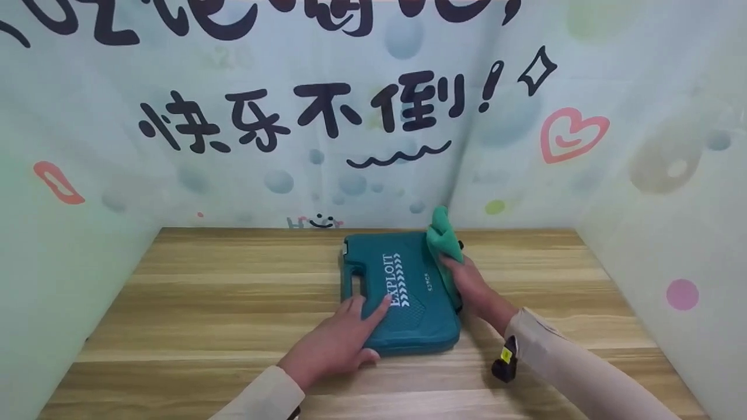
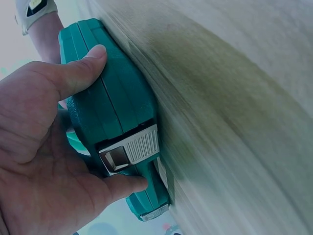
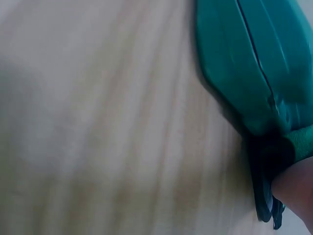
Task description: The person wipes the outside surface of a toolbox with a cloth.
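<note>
A teal plastic case lettered "EXPLOIT" lies flat on the wooden table, its handle and metal latches facing left. My left hand grips its near left corner. The thumb presses the near side wall and the other fingers reach over the lid and the handle side. At the case's right edge my right hand holds a bunched green cloth against the lid and edge. In the right wrist view only part of that hand shows, beside the case's side wall and a black part sticking out.
The wood-grain table stretches to both sides of the case. Behind it hangs a printed backdrop with large dark characters, and pale panels flank the table. A black strap device hangs at the right sleeve's cuff.
</note>
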Demonstrator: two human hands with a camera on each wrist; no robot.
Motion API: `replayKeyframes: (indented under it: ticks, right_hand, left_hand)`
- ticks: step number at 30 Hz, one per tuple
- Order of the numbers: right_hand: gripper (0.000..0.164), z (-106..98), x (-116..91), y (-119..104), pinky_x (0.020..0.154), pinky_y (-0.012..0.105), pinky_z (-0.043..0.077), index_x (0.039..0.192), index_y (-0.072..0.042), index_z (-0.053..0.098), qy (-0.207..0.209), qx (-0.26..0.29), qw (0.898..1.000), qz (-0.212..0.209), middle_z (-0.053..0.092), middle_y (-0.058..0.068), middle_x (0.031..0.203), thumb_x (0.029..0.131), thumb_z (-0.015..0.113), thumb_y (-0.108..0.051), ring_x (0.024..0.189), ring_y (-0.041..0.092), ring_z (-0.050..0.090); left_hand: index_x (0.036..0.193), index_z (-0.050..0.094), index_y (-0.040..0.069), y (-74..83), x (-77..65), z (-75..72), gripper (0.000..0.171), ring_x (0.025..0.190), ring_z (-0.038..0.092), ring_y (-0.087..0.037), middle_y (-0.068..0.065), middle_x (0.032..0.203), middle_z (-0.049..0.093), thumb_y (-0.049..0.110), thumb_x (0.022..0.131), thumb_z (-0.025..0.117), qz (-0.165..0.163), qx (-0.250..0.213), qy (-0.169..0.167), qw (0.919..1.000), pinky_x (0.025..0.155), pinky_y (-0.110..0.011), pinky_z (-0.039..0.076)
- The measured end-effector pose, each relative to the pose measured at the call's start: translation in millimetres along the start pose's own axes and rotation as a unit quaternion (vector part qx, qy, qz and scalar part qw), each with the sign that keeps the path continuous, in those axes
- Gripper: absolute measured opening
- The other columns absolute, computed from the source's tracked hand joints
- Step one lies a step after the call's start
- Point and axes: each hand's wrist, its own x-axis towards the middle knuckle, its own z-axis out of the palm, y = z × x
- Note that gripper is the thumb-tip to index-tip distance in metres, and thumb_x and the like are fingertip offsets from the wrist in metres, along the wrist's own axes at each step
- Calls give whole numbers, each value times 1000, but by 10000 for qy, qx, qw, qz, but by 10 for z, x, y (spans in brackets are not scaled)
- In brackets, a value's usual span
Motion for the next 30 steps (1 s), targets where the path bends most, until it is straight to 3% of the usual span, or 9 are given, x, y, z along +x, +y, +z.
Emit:
replayKeyframes:
  ticks: [9, 15, 22, 30]
  right_hand:
    - [62, -62, 169, -60, 116, 52, 19, 158, -6, 24, 107, -50, 9999, 65, 36, 16, 149, 108, 47, -36, 133, 32, 35]
    - [65, -117, 171, -85, 117, 57, 14, 160, -8, 19, 0, -152, 9998, 120, 30, 16, 154, 108, 45, -37, 139, 34, 28]
    - [61, -153, 133, -93, 116, 56, 19, 157, -1, 24, -96, -219, 9996, -132, 35, 19, 150, 109, 44, -34, 135, 34, 33]
    - [55, -190, 64, -81, 115, 56, 21, 155, 0, 27, -267, -301, 9982, -437, 37, 19, 151, 111, 41, -29, 137, 34, 34]
  left_hand:
    - [165, 10, 32, -12, 14, 2, 91, 145, 27, -41, -27, 161, 20, 50, 96, 67, 63, -124, -12, 9999, 103, -48, 45]
    - [164, 8, 37, -35, 5, -17, 89, 144, 30, -40, -26, 162, 18, 58, 95, 62, 11, -365, -97, 9993, 103, -50, 45]
    - [163, 18, 40, -66, -5, -42, 85, 147, 25, -39, -23, 165, 13, 65, 93, 59, -214, -1118, -46, 9935, 108, -56, 36]
    - [161, 21, 44, -148, -9, -54, 85, 146, 27, -37, -21, 166, 11, 60, 92, 66, -210, -1290, -83, 9914, 108, -54, 37]
